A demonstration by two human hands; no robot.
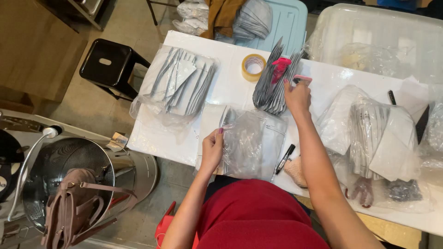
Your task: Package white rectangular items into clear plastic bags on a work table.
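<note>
My left hand (212, 148) pinches the left edge of a clear plastic bag (251, 144) lying open on the white table (152, 138) in front of me. My right hand (297, 96) reaches up to a fanned stack of grey flat packets (272, 90) at the table's middle, its fingers closed on the stack's right edge. A pink clip-like thing (279, 67) sits on top of that stack.
A clear bag of grey packets (180, 83) lies at the left, a tape roll (253, 67) behind, a black marker (284, 158) near the front edge, and heaped bags of packets (383, 138) at the right. A black stool (110, 62) and a metal drum (69, 180) stand left.
</note>
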